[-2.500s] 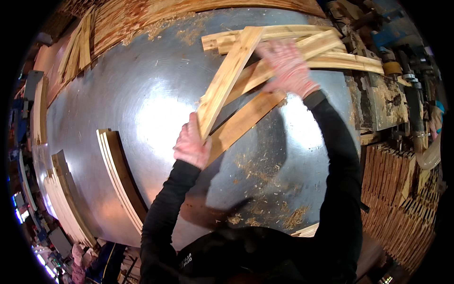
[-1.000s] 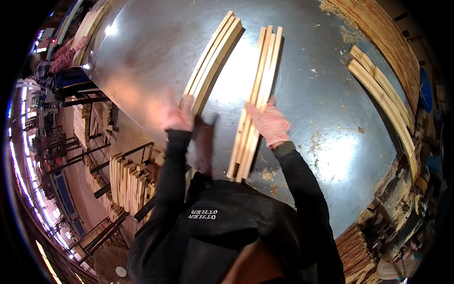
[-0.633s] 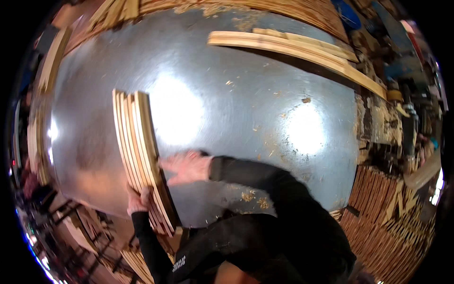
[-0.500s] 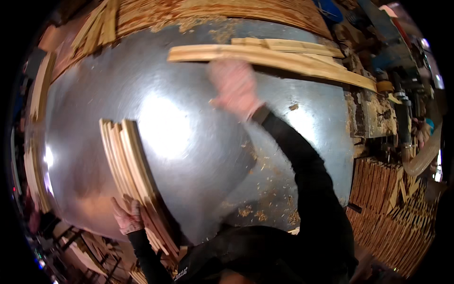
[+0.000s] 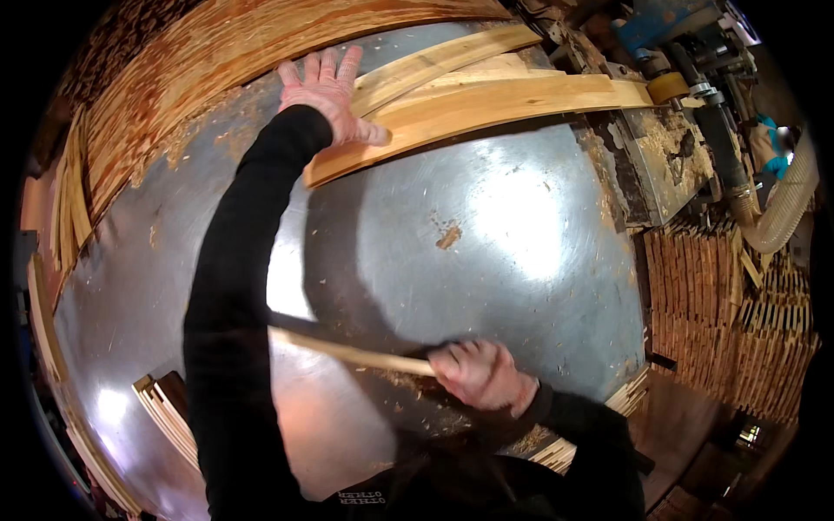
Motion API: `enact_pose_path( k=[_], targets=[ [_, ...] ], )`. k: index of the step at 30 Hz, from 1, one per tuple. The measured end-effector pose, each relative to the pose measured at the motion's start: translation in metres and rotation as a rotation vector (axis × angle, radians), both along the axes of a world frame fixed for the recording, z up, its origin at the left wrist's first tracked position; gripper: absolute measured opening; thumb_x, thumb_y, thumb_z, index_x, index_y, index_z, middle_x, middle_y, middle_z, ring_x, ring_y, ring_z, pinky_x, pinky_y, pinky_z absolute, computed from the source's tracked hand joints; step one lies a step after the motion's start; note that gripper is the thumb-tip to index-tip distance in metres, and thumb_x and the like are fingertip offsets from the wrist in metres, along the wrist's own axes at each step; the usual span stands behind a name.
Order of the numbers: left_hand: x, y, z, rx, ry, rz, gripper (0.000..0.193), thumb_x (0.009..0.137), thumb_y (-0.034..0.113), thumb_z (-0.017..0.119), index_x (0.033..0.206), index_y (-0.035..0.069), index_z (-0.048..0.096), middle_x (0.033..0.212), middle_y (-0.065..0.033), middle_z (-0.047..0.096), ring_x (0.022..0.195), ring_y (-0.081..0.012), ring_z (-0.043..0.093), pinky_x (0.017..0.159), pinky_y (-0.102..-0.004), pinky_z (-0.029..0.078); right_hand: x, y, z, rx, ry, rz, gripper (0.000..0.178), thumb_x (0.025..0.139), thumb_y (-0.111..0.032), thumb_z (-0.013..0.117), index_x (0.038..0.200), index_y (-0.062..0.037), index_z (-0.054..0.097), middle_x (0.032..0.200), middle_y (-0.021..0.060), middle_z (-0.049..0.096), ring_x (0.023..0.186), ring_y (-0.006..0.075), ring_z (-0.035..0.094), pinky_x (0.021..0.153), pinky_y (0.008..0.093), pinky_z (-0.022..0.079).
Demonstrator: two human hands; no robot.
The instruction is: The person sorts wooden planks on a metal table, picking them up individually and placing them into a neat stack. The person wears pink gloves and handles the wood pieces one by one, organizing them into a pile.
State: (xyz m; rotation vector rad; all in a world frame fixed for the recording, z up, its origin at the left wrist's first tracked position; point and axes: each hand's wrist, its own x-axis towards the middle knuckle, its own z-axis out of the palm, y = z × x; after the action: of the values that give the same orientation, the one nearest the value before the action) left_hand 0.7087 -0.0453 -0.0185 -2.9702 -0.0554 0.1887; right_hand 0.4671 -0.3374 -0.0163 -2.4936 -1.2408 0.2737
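Observation:
My left hand (image 5: 326,91) reaches across to the far side of the metal table, its fingers spread. Its thumb rests on the near end of a wooden board (image 5: 486,108); the fingers lie beside a second board (image 5: 443,59) behind it. Nearer my body, my right hand (image 5: 482,373) is closed round one end of a thin wooden strip (image 5: 347,352). That strip points left, and its other end is hidden behind my left forearm. Left of the same forearm lies a stack of wooden strips (image 5: 165,421), partly covered by the sleeve.
The metal table (image 5: 408,278) carries wood shavings. Plywood (image 5: 261,43) borders its far edge. At the right stand a machine with a tan roller (image 5: 667,87) and a ribbed hose (image 5: 782,226). Below them are piled wood pieces (image 5: 695,286). More strips (image 5: 627,395) lie at the near right edge.
My left hand has gone from the strip stack to the far boards. My right hand has left those boards, come back near my body and now grips a strip. The view has shifted right.

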Motion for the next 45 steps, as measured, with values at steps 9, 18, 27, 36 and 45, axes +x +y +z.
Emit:
enact_pose_path(
  k=[9, 18, 27, 36, 45],
  targets=[
    [-0.079, -0.017, -0.034, -0.394, 0.187, 0.141, 0.127, 0.058, 0.080, 0.069, 0.149, 0.006, 0.021, 0.136, -0.0311, 0.046, 0.124, -0.0414, 0.050, 0.099, -0.0472, 0.045, 0.005, -0.135, -0.019, -0.301, -0.207, -0.311, 0.032, 0.081, -0.018, 0.058, 0.112, -0.0138, 0.063, 0.111, 0.0075, 0.065, 0.104, 0.0278, 0.062, 0.090, 0.0436, 0.049],
    [-0.366, -0.130, -0.004, -0.690, 0.526, 0.566, 0.127, 0.055, 0.051, 0.088, 0.148, 0.003, 0.016, 0.130, -0.0316, 0.045, 0.119, -0.0431, 0.050, 0.099, -0.0443, 0.045, -0.051, -0.189, 0.004, -0.513, 0.056, 0.048, 0.040, 0.084, -0.015, 0.055, 0.124, -0.0186, 0.055, 0.130, 0.0019, 0.056, 0.125, 0.0220, 0.051, 0.109, 0.0413, 0.037],
    [-0.507, -0.070, -0.022, -1.126, 0.377, 0.796, 0.097, 0.075, 0.061, 0.070, 0.124, -0.018, 0.045, 0.115, -0.0285, 0.061, 0.103, -0.0299, 0.060, 0.090, -0.0354, 0.048, -0.045, -0.296, 0.158, -0.312, -0.573, -0.038, 0.066, 0.073, 0.007, 0.053, 0.136, -0.0146, 0.053, 0.136, 0.0030, 0.055, 0.131, 0.0239, 0.047, 0.114, 0.0412, 0.034],
    [-0.624, -0.074, 0.000, -3.013, 0.256, 0.801, 0.095, 0.072, 0.076, 0.064, 0.123, -0.004, 0.051, 0.083, -0.0129, 0.062, 0.071, -0.0280, 0.062, 0.082, -0.0505, 0.057, -0.129, -0.175, 0.091, -0.050, 0.209, -0.183, 0.044, 0.090, -0.010, 0.054, 0.134, -0.0113, 0.051, 0.117, 0.0099, 0.059, 0.104, 0.0241, 0.057, 0.086, 0.0355, 0.051],
    [-0.677, -0.061, -0.039, -1.176, -0.127, 0.210, 0.055, 0.076, 0.040, 0.077, 0.117, 0.009, 0.060, 0.126, -0.0070, 0.059, 0.119, -0.0252, 0.054, 0.101, -0.0400, 0.043, -0.255, 0.090, 0.031, -0.155, 0.284, 0.294, 0.072, 0.097, -0.052, 0.037, 0.147, -0.0007, 0.029, 0.155, 0.0237, 0.023, 0.146, 0.0348, 0.021, 0.115, 0.0466, 0.026]
  ],
)
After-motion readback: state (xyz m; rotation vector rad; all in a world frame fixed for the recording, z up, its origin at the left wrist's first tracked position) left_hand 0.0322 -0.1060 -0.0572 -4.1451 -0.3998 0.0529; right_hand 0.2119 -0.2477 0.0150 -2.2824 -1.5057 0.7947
